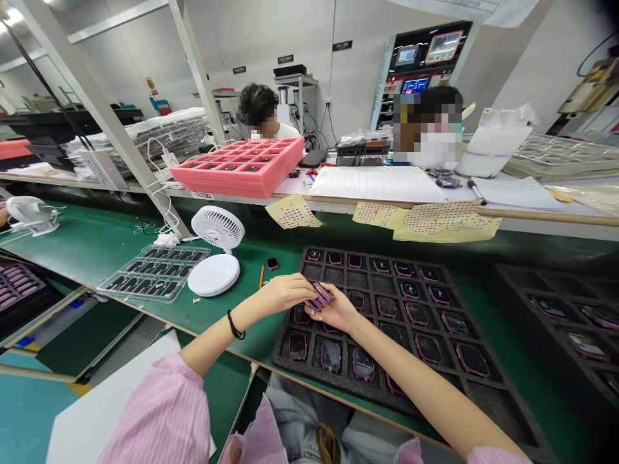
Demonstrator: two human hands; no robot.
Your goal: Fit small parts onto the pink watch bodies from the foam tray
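A few purple watch cases (320,295) are held together in a small stack between my two hands, above the near-left part of a black foam tray (372,281). My right hand (337,310) cradles them from below and the right, its fingers curled around them. From the left, the fingertips of my left hand (285,291) close on the same stack. Purple-rimmed smartwatches (428,348) lie screen-up in many of the tray's pockets, some screens lit. One loose watch (273,263) rests on the green bench beside an orange pen (262,277).
Left of my hands stand a white desk fan (215,274) and a clear plastic tray (155,274) with dark parts. A second black foam tray (512,283) is at the right. A raised shelf holds a pink foam tray (242,183) and papers (372,183); two people sit behind it.
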